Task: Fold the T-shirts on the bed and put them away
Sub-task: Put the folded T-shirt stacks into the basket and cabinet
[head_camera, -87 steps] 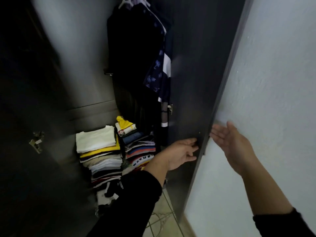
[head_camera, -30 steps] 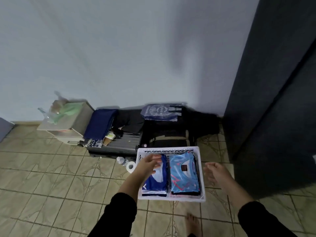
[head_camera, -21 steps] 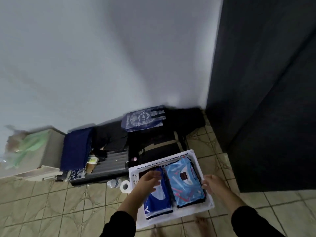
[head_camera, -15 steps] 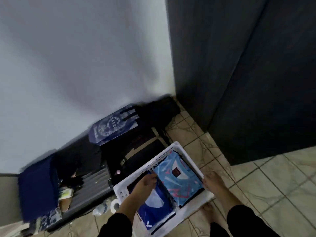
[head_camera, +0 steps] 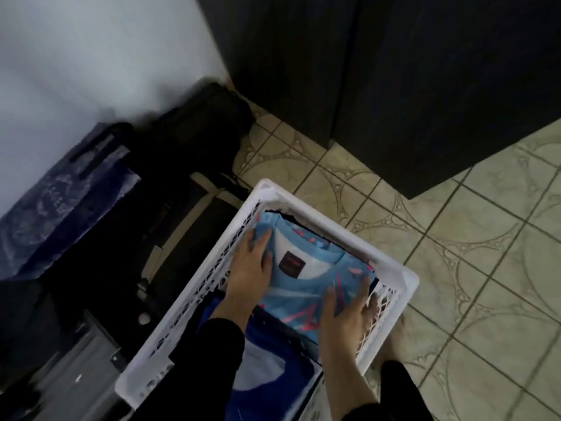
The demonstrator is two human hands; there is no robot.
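Currently folding looks done: light blue folded T-shirt sits in white basket on the tiled floor, darker blue shirt beside it. Left hand and right hand curl round the light blue shirt's opposite edges. Wardrobe stowing remains. Dark neck label unreadable; bag print blurred.

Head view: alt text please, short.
Both hands, left and right, grip the sides of a folded light-blue T-shirt in a white basket on a tiled floor. A dark-blue shirt lies beside it; dark bags and a wardrobe stand nearby.
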